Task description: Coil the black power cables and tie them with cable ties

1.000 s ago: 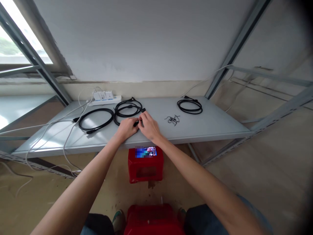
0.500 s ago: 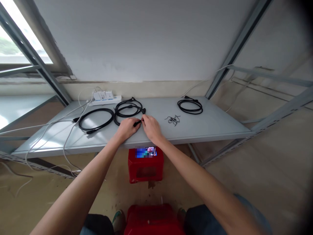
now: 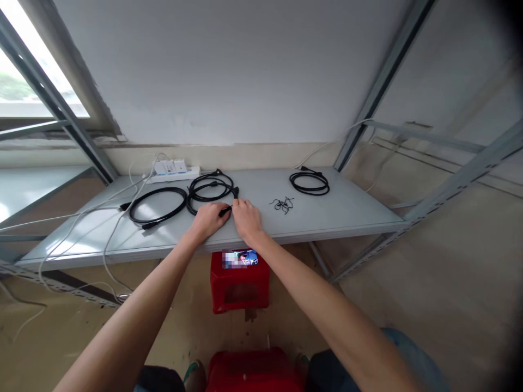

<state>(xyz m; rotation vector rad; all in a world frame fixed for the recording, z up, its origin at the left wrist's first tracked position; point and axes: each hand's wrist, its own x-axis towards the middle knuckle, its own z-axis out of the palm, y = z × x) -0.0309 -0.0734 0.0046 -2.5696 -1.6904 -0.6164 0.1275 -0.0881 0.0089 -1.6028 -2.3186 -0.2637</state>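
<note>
Both my hands rest on a grey metal shelf near its front edge. My left hand is closed around the black plug end of a coiled black cable. My right hand sits right beside it, fingers curled and pinching at the same plug end. A second coiled black cable lies to the left of the first. A third, smaller coil lies at the back right. A small heap of black twist ties lies just right of my right hand.
A white power strip with white adapters and white cords stands at the back left. Slanted metal frame struts rise on both sides. Below the shelf stands a red plastic stool with a phone on it; another red stool sits between my knees.
My right hand has drawn back toward the shelf's front edge and closer to my left hand. The view has tilted and shifted slightly.
</note>
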